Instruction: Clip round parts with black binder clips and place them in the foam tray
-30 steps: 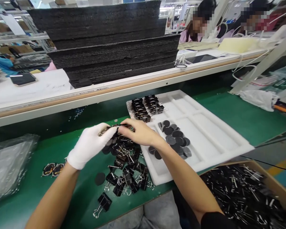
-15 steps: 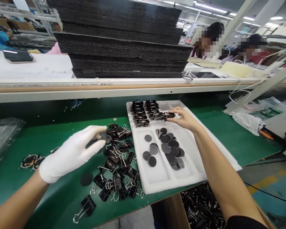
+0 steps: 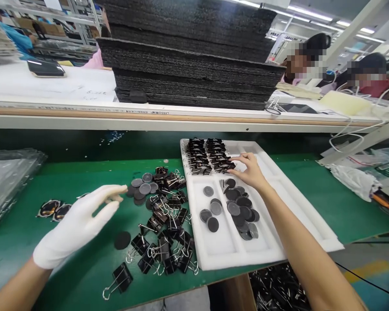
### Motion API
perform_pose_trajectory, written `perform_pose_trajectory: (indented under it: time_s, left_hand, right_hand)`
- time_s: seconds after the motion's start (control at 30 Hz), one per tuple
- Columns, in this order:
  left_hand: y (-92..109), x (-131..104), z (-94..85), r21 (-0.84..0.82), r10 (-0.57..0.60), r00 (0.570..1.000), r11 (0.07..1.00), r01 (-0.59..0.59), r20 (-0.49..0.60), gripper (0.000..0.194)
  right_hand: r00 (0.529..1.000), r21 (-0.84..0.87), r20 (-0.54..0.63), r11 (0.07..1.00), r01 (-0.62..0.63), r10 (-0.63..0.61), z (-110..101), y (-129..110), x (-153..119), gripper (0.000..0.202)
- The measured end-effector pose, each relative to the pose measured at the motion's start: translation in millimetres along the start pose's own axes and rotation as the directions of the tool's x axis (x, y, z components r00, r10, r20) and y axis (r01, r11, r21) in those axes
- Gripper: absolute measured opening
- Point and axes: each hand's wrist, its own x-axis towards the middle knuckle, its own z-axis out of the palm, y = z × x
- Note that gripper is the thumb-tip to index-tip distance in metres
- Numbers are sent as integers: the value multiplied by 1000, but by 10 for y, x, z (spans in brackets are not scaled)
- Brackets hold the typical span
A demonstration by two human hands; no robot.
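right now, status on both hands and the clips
Left hand open, near discs. Right hand at clip rows in tray, grip unclear. Loose clips between left hand and tray.

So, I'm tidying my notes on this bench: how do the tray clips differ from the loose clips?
The tray clips are packed in two columns; the loose clips lie jumbled at many angles. The tray clips sit in the white tray, the loose clips on the green table. Both are black with silvery wire handles.

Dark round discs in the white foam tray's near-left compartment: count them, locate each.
5 visible: the farthest disc, alone; an overlapping pair, right of centre; the leftmost disc, beside them; the nearest disc, at the front. More may hide beneath.
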Motion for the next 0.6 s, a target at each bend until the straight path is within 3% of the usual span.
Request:
perform_pose_trajectory:
  time_s: [0.07,0.2,0.37,0.47,0.6]
  left_hand:
    - [-16,-15,7,1,29,1000,1000,-29,4,39]
    - [-24,-87,-23,-17,23,1000,1000,-23,-7,39]
    - [-78,-182,-96,89,67,996,994,-61,-59,41]
    - [-361,-327,-180,283,105,986,957,-66,-126,41]
    - [-923,-716,-320,497,-4,968,858,133,-252,52]
  right_hand:
    - [997,-13,-55,998,-54,53,-35,-48,-158,60]
    - [959,14,-11,959,-283,283,-33,-65,-497,61]
    - [926,88,16,922,-377,377,-1,-92,-720,69]
    - [908,109,39,901,-420,418,-98,-125,-754,62]
    - [899,85,30,895,-438,437,-285,-250,-720,60]
